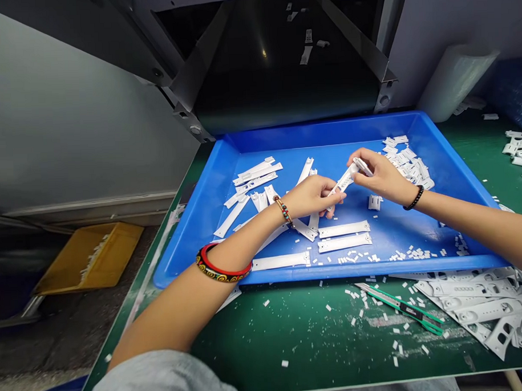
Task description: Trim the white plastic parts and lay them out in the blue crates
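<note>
From where I stand, the person's left hand (pixel 310 195) has a slim white strip (pixel 344 182) gripped between thumb and fingers, tilted up toward the right hand (pixel 383 177), whose thumb and fingers pinch a small white piece (pixel 363 167) at the strip's upper end; I can't tell whether the two are joined. The strip is held over the middle of a blue tray (pixel 332 270) on a green table (pixel 258 347). I look for writing, and the likeliest spot is the green-handled knife (pixel 432 323) lying just in front of the tray: its dark middle seems to carry pale lettering, too small to read. I can make out no lettering on the visible face of the held strip, only dark slots and holes. In the tray, more strips (pixel 345 243) lie about to the left and front, and small pieces are heaped in a pile (pixel 412 166) beyond the right hand. Larger white parts (pixel 483 307) are piled at the table's near right corner. A clear roll (pixel 459 81) stands behind, beside a dark conveyor belt (pixel 283 100).
</note>
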Tool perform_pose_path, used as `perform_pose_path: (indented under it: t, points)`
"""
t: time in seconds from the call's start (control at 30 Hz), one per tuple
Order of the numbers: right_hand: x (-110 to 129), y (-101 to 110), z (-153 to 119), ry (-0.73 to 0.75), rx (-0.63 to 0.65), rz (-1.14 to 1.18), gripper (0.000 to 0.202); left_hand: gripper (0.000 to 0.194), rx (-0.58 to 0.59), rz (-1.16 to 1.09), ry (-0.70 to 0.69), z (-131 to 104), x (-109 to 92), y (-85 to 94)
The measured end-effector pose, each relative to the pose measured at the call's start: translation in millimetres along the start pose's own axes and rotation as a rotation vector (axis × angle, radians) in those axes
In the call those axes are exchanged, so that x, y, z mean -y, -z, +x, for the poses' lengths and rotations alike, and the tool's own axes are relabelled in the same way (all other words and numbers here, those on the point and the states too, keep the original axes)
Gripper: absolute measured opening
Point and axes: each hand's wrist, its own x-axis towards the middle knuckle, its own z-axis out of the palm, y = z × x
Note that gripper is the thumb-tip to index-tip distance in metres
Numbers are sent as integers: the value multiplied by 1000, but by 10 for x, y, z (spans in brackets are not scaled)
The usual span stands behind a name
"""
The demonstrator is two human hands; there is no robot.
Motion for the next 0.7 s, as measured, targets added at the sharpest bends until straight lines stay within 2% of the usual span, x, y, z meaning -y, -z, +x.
perform_pose_path:
  t: [0.07, 0.17, 0.23, 0.33, 0.4, 0.47, 0.57, 0.63, 0.7]
  points:
    - [28, -10, -18, -91, 32, 153, 19, 23, -39, 125, -53, -3, -8, -27]
    - [68, -18, -28, -278, 160, 448, 21, 26, -66, 321, -127, -13, -47, -26]
    - [99, 1, 3, -302, 188, 544, 22, 32, -54, 415, -147, -22, -81, 1]
    - [177, 153, 115, -216, 20, 585, 32, 44, -112, 490, -156, -24, -92, 80]
    - [288, 367, 169, -126, -119, 613, 38, 50, -187, 524, -140, -6, -54, 157]
    - [476, 634, 121, -7, -182, 588, 37, 53, -239, 554, -118, 21, 6, 241]
    - [838, 980, -238, 180, -153, 390, 28, 50, -282, 605, -63, 43, 83, 344]
    - [1019, 1117, -644, 290, -172, 149, 27, 48, -316, 625, -48, 33, 99, 379]
    - [1062, 1188, -1106, 331, -231, -196, 35, 49, -359, 631, -63, 7, 78, 385]
